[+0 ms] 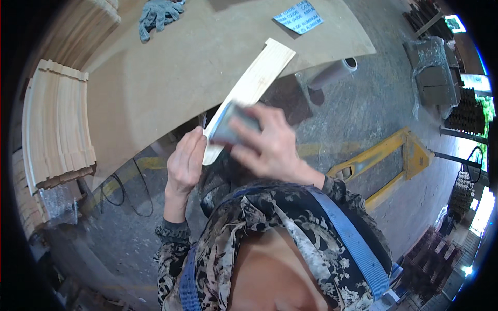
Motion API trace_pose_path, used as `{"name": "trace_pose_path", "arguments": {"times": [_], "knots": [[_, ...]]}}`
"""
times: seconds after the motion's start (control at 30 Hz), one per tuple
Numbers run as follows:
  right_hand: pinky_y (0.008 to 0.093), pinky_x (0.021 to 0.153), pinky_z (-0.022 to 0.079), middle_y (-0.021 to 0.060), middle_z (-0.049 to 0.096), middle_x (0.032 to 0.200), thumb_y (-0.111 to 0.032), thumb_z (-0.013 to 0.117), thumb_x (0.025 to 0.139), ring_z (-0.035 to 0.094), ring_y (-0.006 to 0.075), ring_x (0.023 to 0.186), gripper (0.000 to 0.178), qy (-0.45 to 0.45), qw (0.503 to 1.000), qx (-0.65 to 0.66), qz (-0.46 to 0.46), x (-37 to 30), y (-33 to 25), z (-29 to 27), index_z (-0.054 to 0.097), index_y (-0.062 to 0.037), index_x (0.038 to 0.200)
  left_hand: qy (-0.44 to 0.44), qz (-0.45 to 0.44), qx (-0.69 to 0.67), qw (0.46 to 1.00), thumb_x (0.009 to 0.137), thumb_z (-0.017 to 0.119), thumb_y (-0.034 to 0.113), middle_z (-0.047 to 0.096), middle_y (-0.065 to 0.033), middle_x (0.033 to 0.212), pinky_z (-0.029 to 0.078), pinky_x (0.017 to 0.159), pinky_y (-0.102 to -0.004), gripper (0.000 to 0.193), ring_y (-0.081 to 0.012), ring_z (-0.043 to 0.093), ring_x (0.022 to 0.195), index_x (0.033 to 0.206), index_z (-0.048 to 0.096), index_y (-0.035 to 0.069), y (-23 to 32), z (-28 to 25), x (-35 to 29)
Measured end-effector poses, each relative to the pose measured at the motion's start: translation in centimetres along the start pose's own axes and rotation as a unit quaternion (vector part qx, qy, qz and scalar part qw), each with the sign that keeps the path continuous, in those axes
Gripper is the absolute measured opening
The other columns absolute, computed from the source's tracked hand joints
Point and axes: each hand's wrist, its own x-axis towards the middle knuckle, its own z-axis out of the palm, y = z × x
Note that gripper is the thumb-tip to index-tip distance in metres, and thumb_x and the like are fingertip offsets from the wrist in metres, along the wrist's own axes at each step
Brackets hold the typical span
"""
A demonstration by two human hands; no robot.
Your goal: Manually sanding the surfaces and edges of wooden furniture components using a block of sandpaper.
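Note:
A pale wooden slat (255, 78) with a rounded near end lies slantwise, its far part on the table and its near end past the table's edge. My left hand (185, 160) grips the slat's left edge near that rounded end, fingers pressed together. Over the slat's face, my right hand (270, 140) is wrapped round a grey sanding block (234, 126) with a bluish lower edge, which sits against the wood. The right hand and the block are smeared by motion.
The brown table (171, 78) bears stacked wooden slats (57, 124) at left, a grey glove (158, 18) and a sheet of blue-printed sandpaper (299, 18). A plastic film roll (332, 73) stands beyond its right edge. A yellow pallet jack (386, 160) is on the floor at right.

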Motion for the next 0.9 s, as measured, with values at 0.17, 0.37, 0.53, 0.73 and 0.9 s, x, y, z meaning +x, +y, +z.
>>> {"name": "trace_pose_path", "arguments": {"times": [0.17, 0.37, 0.53, 0.73, 0.9], "knots": [[0.0433, 0.079, 0.049, 0.016, 0.061, 0.103, -0.039, 0.058, 0.082, 0.059, 0.0328, 0.095, 0.031, -0.008, 0.969, -0.189, 0.158, 2.5, 12.1, -1.1, 0.065, -0.0267, 0.11, 0.009, -0.012, -0.025, 1.0, 0.069, 0.063, -0.007, 0.061, -0.0233, 0.102, 0.056, 0.074, -0.037, 0.028, -0.0366, 0.063, 0.089, 0.097, 0.059, -0.009, 0.7, 0.5, -1.3], [0.0432, 0.077, 0.049, 0.0196, 0.057, 0.106, -0.042, 0.06, 0.077, 0.054, 0.0343, 0.097, 0.044, 0.014, 0.967, -0.176, 0.183, 3.0, 12.1, 0.7, 0.062, -0.0198, 0.115, 0.057, -0.081, -0.043, 0.994, 0.068, 0.062, -0.008, 0.063, -0.0193, 0.101, 0.055, 0.077, -0.0352, 0.031, -0.0321, 0.064, 0.091, 0.098, 0.059, -0.006, 1.9, 1.0, -0.8], [0.043, 0.086, 0.046, 0.0223, 0.053, 0.114, -0.029, 0.073, 0.064, 0.054, 0.0367, 0.101, 0.05, 0.009, 0.999, 0.037, -0.025, -2.8, -5.0, 0.7, 0.065, -0.0128, 0.111, 0.057, -0.127, -0.068, 0.988, 0.067, 0.065, -0.004, 0.063, -0.0182, 0.101, 0.054, 0.077, -0.0346, 0.035, -0.0319, 0.064, 0.09, 0.101, 0.058, -0.006, 2.2, 0.5, -0.7], [0.0408, 0.077, 0.049, 0.0203, 0.057, 0.111, -0.032, 0.065, 0.079, 0.056, 0.0338, 0.093, 0.039, 0.126, 0.976, -0.084, 0.155, 1.9, 9.0, 0.6, 0.064, -0.0125, 0.113, 0.137, -0.244, -0.092, 0.956, 0.07, 0.068, -0.002, 0.065, -0.0168, 0.095, 0.054, 0.071, -0.0339, 0.03, -0.0296, 0.065, 0.085, 0.099, 0.059, -0.001, 2.8, 1.5, 0.0], [0.0394, 0.077, 0.05, 0.0186, 0.058, 0.106, -0.033, 0.069, 0.069, 0.058, 0.0301, 0.092, 0.043, 0.111, 0.984, -0.026, -0.133, 1.7, -4.7, 2.8, 0.065, -0.0162, 0.108, 0.303, -0.524, -0.376, 0.701, 0.079, 0.067, 0.009, 0.064, -0.0128, 0.083, 0.049, 0.06, -0.0309, 0.023, -0.0221, 0.061, 0.07, 0.098, 0.06, 0.001, 5.0, 0.3, 1.5]]}}
